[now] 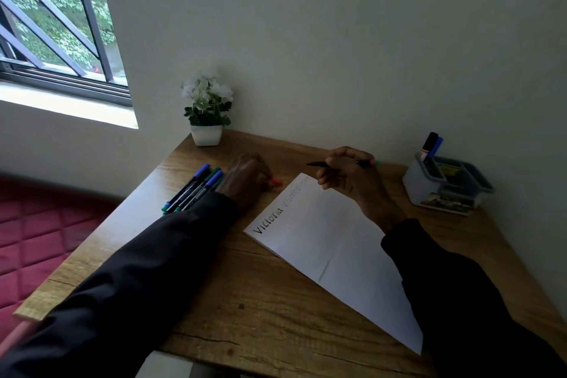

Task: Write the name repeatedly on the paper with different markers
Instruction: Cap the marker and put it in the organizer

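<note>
One barred window [52,24] filled the ten o'clock corner of the view, with a red quilted surface [40,224] below it at eight o'clock. On the wooden table [245,301] a bunch of capped markers [196,189], blue and green at the ends, lay side by side at nine o'clock from the paper. A potted plant [207,110] with white flowers stood at the table's far corner, at twelve o'clock from the bunch. The left hand [245,178] rested knuckles up just at three o'clock of the bunch, its curled fingers pinching a small orange piece [276,182]; whether cap or marker end could not be told. The paper [331,242] lay flat in the middle of the table, aslant, running from eleven toward five o'clock. It was white, creased down the middle and mostly blank. "Victoria" stood in bold black along its left edge, followed by a second, far paler word too faint to read. Over its twelve o'clock corner the right hand [346,175] curled round a dark marker [317,164] held roughly level, tip toward nine o'clock. At three o'clock from that hand a grey organiser [441,187] stood near the wall, two markers upright in it.
</note>
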Demonstrator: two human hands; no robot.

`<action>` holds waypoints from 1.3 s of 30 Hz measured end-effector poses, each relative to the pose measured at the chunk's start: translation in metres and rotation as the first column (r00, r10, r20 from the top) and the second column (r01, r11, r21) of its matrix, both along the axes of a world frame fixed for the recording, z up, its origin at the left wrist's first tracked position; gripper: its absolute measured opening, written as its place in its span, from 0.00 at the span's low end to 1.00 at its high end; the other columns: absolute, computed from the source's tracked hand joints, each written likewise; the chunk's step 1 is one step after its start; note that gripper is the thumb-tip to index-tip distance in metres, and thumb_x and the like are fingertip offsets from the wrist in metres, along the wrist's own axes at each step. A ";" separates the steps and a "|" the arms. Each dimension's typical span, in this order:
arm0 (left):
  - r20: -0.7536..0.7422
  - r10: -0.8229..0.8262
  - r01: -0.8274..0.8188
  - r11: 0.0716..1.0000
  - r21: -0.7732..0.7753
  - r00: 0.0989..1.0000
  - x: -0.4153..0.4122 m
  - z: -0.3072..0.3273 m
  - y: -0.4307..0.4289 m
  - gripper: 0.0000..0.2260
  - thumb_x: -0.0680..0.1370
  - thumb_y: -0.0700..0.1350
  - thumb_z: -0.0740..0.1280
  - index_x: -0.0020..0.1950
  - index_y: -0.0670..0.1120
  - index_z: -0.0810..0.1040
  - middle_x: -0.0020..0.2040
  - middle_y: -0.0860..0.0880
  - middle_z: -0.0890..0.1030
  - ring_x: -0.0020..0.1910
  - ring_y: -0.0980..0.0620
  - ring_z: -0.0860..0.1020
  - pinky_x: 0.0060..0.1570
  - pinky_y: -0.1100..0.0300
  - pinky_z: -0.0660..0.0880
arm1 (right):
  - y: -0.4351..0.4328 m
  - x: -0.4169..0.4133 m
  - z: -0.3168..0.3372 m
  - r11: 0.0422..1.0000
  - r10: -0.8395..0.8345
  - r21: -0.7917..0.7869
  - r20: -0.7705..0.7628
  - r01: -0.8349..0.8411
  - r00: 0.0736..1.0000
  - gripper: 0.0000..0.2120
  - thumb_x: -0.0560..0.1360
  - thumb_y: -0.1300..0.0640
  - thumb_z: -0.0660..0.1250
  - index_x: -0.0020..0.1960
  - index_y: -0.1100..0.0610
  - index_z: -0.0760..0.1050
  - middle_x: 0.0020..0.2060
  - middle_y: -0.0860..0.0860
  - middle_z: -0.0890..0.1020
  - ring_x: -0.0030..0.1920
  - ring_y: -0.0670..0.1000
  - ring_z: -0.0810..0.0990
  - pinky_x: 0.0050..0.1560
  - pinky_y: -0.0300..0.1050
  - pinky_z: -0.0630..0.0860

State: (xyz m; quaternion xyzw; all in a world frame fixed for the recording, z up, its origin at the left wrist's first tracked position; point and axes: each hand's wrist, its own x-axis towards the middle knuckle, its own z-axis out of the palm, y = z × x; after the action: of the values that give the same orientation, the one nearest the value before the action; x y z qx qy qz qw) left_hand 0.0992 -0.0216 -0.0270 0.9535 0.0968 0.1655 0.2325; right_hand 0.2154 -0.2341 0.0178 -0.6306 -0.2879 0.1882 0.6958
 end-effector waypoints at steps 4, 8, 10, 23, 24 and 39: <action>0.058 0.015 -0.008 0.993 -0.116 0.998 -0.006 0.010 -0.005 0.05 0.77 0.44 0.70 0.51 0.48 0.83 0.50 0.54 0.80 0.49 0.58 0.78 0.44 0.67 0.74 | -0.012 -0.011 -0.003 1.000 0.004 -0.025 0.103 -0.002 0.995 0.03 0.78 0.66 0.69 0.50 0.64 0.81 0.40 0.64 0.84 0.37 0.59 0.84 0.36 0.47 0.81; 0.191 0.027 0.021 0.970 -0.244 0.981 -0.017 0.017 -0.014 0.04 0.76 0.46 0.72 0.49 0.51 0.84 0.42 0.58 0.82 0.40 0.63 0.80 0.39 0.65 0.78 | -0.024 -0.022 -0.001 0.995 0.090 0.044 0.068 -0.093 0.994 0.08 0.80 0.65 0.64 0.54 0.65 0.82 0.45 0.65 0.85 0.42 0.60 0.84 0.40 0.47 0.81; 0.259 0.027 0.058 0.948 -0.314 0.965 -0.026 0.022 -0.022 0.05 0.75 0.44 0.73 0.50 0.50 0.84 0.41 0.61 0.82 0.41 0.66 0.81 0.38 0.70 0.77 | -0.029 -0.029 0.002 0.993 0.093 0.072 0.079 -0.099 0.993 0.08 0.80 0.65 0.64 0.55 0.64 0.81 0.46 0.64 0.85 0.42 0.60 0.84 0.41 0.47 0.81; 0.405 -0.023 0.162 0.936 -0.313 0.914 -0.048 0.037 -0.038 0.07 0.74 0.40 0.74 0.51 0.50 0.84 0.45 0.58 0.84 0.46 0.64 0.82 0.44 0.72 0.77 | -0.048 -0.055 0.010 0.990 0.060 0.116 0.185 -0.083 0.981 0.10 0.76 0.58 0.69 0.50 0.64 0.79 0.48 0.63 0.86 0.44 0.65 0.86 0.41 0.49 0.82; 0.410 -0.030 0.164 0.941 -0.295 0.912 -0.049 0.037 -0.040 0.08 0.74 0.40 0.73 0.51 0.51 0.83 0.44 0.60 0.83 0.45 0.64 0.82 0.43 0.73 0.76 | -0.049 -0.056 0.010 0.989 0.058 0.121 0.188 -0.082 0.980 0.10 0.76 0.58 0.69 0.50 0.64 0.79 0.48 0.63 0.86 0.44 0.65 0.86 0.41 0.49 0.82; 0.409 -0.146 0.240 0.952 -0.190 0.901 -0.053 0.049 -0.052 0.10 0.75 0.40 0.72 0.53 0.53 0.81 0.47 0.63 0.81 0.49 0.66 0.81 0.48 0.73 0.76 | -0.054 -0.057 0.008 0.992 0.045 0.105 0.192 -0.066 0.980 0.13 0.75 0.57 0.69 0.52 0.68 0.79 0.45 0.64 0.86 0.43 0.64 0.85 0.41 0.50 0.82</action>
State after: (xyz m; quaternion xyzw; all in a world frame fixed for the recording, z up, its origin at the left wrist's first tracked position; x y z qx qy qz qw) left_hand 0.0463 -0.0740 0.0222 0.8716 -0.0281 0.3155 0.3741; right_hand 0.1582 -0.2879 0.0257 -0.5978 -0.3803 0.1303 0.6935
